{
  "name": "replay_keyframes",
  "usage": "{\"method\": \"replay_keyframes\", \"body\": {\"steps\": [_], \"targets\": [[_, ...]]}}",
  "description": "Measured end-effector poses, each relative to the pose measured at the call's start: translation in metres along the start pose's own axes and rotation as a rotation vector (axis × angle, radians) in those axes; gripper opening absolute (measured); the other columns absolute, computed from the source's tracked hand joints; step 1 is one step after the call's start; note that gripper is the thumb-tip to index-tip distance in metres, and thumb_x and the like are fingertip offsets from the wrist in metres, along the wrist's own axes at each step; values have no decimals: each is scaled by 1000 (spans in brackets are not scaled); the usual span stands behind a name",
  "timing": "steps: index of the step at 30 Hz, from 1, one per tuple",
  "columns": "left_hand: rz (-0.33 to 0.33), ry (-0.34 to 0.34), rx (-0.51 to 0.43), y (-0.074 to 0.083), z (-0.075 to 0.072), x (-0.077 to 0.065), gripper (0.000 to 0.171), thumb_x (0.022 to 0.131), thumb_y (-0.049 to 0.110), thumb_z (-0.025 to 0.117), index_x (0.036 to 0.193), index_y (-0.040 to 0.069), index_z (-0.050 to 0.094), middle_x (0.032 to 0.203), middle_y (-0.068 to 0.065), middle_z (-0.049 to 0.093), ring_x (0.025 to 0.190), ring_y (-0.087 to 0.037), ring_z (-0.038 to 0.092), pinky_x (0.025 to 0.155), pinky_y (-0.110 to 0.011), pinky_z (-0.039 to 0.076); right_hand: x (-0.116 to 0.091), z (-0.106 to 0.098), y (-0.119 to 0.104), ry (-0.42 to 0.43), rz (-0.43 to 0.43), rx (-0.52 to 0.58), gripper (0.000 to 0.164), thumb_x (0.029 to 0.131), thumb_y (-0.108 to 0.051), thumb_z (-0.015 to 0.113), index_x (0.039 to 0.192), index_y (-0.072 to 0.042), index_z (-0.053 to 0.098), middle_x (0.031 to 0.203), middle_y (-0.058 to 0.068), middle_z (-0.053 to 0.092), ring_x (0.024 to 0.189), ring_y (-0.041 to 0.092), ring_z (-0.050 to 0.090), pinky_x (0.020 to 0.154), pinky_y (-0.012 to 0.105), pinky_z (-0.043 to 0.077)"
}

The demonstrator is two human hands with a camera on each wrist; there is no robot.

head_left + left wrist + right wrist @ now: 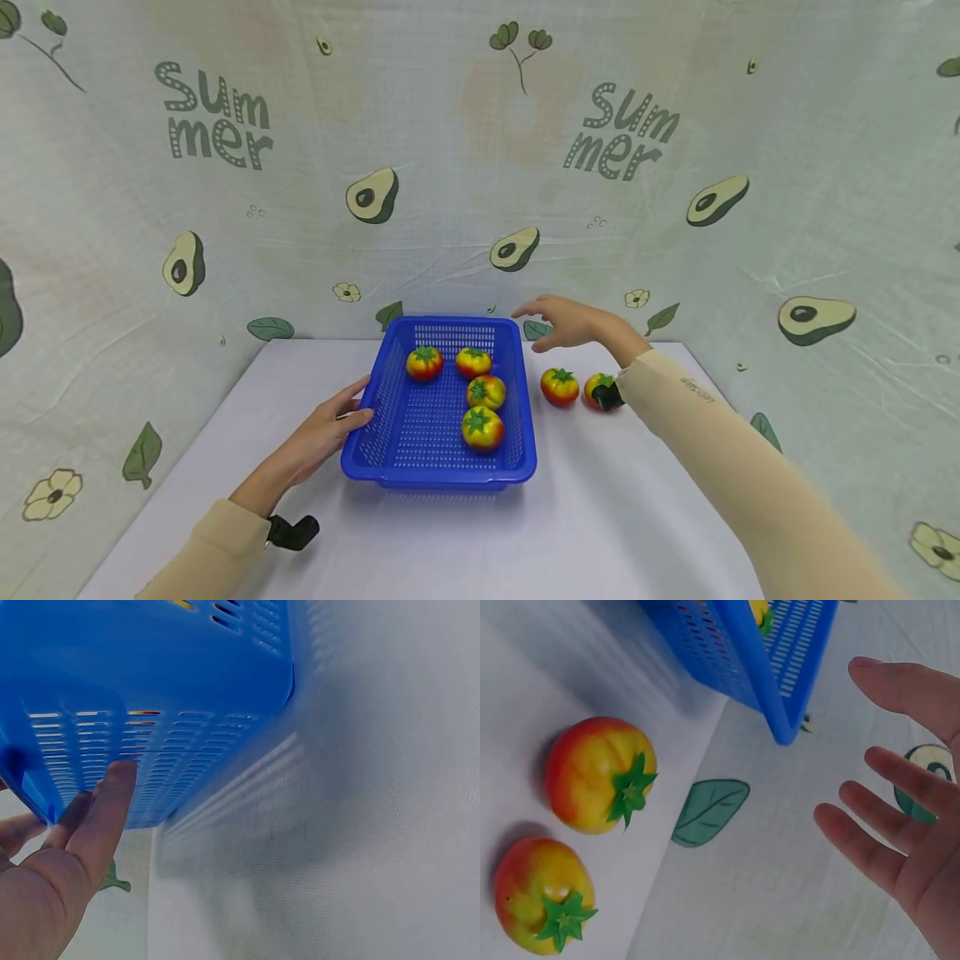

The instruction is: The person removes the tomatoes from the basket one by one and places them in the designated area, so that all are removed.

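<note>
A blue plastic basket with slotted walls stands on the white table, holding several red-and-yellow tomatoes with green leafy tops. My left hand grips its left rim; in the left wrist view, fingers lie along the outside of the slotted wall. Above the table by the basket's far right corner, my right hand is raised with spread fingers and holds nothing. Two more tomatoes sit right of the basket: one nearer it, the other farther right, partly covered by the right wrist's black device in the head view.
A pale cloth printed with avocados, leaves and "summer" hangs behind the table and along both sides. Black devices are strapped to the wrists. The white tabletop extends in front of the basket.
</note>
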State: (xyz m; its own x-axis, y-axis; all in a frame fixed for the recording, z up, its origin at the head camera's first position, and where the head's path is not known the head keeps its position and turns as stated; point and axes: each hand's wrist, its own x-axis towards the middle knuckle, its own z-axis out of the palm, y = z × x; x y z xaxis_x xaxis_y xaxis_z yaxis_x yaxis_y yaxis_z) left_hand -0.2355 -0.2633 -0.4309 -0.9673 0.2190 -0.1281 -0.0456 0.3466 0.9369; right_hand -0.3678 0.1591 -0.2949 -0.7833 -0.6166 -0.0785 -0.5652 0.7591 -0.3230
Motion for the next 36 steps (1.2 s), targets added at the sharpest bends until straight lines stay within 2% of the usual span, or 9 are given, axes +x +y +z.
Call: {"method": "replay_keyframes", "body": {"steps": [5, 11, 17, 22, 30, 36], "targets": [[5, -11, 1, 0, -1, 0, 79, 111, 34, 58, 173, 18, 12, 162, -32, 32, 142, -52, 47, 114, -63, 45, 20, 4, -11, 17, -29, -25, 64, 97, -21, 80, 156, -16, 55, 158, 17, 51, 140, 38, 52, 115, 57, 47], [5, -15, 2, -1, -1, 1, 79, 111, 34, 58, 173, 17, 12, 162, -32, 32, 142, -52, 48, 114, -63, 45, 43, 13, -27, 4, -50, -18, 64, 97, -23, 79, 156, -17, 54, 161, 12, 51, 146, 36, 48, 121, 56, 41], [10, -17, 7, 0, -1, 0, 80, 111, 35, 58, 173, 17, 11, 161, -33, 33, 141, -51, 49, 113, -63, 46, 68, 26, -43, -5, -88, -1, 64, 98, -21, 78, 157, -14, 53, 161, 14, 50, 150, 37, 43, 124, 55, 36], [8, -12, 11, 1, -2, -1, 80, 110, 35, 59, 172, 17, 12, 160, -32, 35, 140, -50, 50, 113, -62, 47, 86, 41, -53, -18, -103, -10, 66, 99, -23, 77, 159, -16, 51, 162, 12, 48, 153, 35, 39, 126, 55, 33], [7, -13, -1, 1, -2, 0, 79, 110, 35, 60, 172, 18, 14, 161, -31, 34, 141, -50, 50, 113, -61, 47, 107, 66, -59, -24, -109, 88, 67, 99, -16, 77, 159, -13, 49, 163, 15, 43, 153, 35, 35, 126, 54, 33], [5, -8, 2, 1, -2, 0, 79, 110, 33, 59, 172, 18, 14, 160, -31, 36, 139, -49, 52, 113, -61, 48, 118, 85, -63, -31, -89, 136, 69, 99, -14, 76, 162, -16, 46, 165, 17, 40, 153, 36, 37, 124, 57, 36]]}}
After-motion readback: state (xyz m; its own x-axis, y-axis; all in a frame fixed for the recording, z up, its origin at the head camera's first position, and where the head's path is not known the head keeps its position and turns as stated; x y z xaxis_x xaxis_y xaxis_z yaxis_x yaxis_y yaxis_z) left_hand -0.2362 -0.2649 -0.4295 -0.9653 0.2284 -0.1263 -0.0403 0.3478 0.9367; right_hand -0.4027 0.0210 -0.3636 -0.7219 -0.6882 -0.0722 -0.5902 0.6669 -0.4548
